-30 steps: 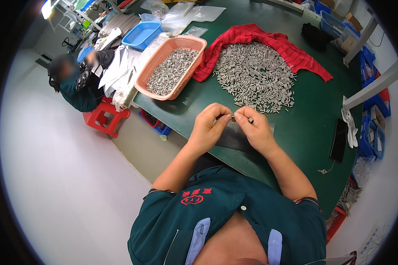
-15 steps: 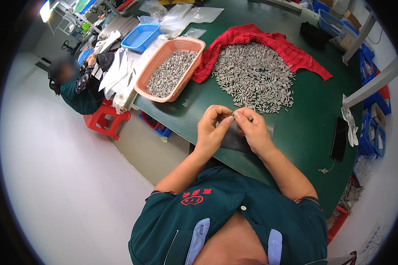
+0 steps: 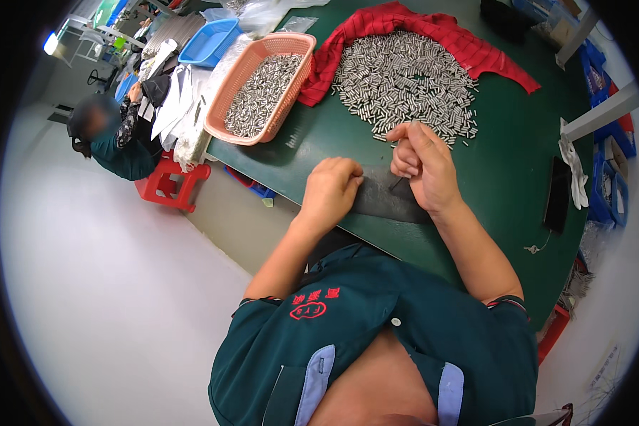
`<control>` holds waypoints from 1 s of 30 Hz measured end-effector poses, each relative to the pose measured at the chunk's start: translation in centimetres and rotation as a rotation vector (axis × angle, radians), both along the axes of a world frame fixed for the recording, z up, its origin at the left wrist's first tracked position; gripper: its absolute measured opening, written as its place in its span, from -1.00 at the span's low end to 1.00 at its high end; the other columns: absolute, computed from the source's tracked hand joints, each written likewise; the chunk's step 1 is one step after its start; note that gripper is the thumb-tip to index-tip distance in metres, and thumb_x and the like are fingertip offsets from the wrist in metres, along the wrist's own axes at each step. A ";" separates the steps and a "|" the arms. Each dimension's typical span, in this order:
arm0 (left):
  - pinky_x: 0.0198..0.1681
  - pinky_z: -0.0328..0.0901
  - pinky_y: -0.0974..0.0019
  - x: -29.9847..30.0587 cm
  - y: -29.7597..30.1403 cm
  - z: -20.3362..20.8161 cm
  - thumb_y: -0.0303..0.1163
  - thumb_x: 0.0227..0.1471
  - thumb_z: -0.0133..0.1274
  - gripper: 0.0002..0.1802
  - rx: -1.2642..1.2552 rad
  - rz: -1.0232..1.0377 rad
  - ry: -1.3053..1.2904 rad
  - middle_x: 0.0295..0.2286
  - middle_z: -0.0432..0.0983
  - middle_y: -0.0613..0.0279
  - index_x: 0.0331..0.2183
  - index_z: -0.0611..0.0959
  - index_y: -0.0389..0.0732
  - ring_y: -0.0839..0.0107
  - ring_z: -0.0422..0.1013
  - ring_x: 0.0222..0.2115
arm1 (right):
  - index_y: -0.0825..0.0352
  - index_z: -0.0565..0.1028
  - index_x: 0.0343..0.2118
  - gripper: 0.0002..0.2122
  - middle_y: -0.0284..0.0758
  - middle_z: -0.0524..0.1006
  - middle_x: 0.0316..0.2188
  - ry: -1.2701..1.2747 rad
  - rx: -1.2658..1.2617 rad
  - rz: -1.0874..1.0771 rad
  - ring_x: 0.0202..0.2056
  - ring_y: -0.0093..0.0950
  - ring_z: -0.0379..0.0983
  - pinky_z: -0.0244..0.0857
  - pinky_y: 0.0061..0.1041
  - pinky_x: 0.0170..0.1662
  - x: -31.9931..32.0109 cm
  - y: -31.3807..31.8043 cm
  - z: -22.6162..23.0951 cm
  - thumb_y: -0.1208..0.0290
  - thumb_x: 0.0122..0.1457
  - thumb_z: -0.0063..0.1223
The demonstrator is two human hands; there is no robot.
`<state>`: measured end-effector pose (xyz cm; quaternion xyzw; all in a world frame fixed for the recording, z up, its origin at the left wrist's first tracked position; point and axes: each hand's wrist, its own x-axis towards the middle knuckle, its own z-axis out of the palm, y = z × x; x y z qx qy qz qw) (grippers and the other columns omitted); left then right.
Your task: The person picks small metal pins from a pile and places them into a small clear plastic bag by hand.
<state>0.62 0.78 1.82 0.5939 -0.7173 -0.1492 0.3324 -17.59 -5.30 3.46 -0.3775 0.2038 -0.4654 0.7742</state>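
Observation:
My left hand [image 3: 331, 190] is closed, its fingers curled down over the left end of a dark grey mat [image 3: 387, 199] at the table's near edge. Whatever it may hold is hidden. At the near edge of a heap of small silver metal pins [image 3: 397, 78] is my right hand [image 3: 432, 169], with thumb and forefinger close to the pins. Its other fingers are curled round a slim dark rod [image 3: 396, 183], whose end pokes out below them. I cannot make out whether a pin is between thumb and forefinger.
A red cloth [image 3: 355, 28] wraps the heap's far side. Left of it stands a pink basket [image 3: 209, 121] of similar pins, with a blue tray [image 3: 209, 42] behind. A black phone [image 3: 558, 195] lies at the right. Another person [image 3: 117, 153] sits at the far left.
My hands, earlier together in front of me, are now apart. The right has moved up to the heap's near edge; the left has drawn slightly left. More of the grey mat shows.

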 end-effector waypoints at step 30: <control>-0.32 0.25 0.20 -1.1 0.3 -3.1 -0.62 -0.23 0.12 -0.87 -0.061 -0.012 -0.029 -0.47 0.43 0.13 -0.49 0.55 -0.27 0.14 0.34 -0.40 | 0.41 0.44 -0.42 -0.60 -0.53 0.13 -0.72 -0.271 0.236 -0.082 -0.63 -0.65 0.02 0.00 -0.57 -0.45 1.3 -1.5 -3.5 0.13 0.26 -0.31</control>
